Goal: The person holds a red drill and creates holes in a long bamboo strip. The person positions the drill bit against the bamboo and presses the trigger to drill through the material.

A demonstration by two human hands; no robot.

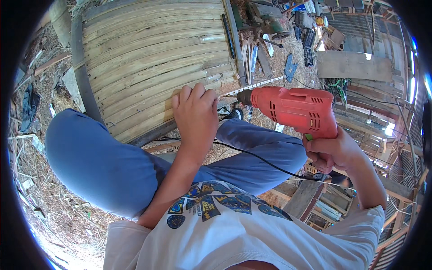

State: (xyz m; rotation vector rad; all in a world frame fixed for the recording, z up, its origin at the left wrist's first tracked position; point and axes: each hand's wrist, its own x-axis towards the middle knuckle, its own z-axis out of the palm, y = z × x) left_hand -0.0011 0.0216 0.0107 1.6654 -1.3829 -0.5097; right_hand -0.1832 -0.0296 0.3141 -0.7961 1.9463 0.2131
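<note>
My right hand [330,150] grips a red corded drill [292,105] by its handle, a finger by the green trigger. The drill points left, its bit near a white perforated strip [252,86] that slants up to the right. My left hand [193,112], fingers bent, holds the strip's left end at the lower right edge of a slatted wooden platform [139,54]; its fingertips are partly hidden, and I cannot tell whether the bit touches the strip.
My legs [90,162] are bent below the platform. A black cord [252,155] crosses them. Wood offcuts [249,58], tools, metal parts and straw litter the ground around. Boards and corrugated sheets [355,40] stand at right. A dark rod [228,36] lies along the platform's right side.
</note>
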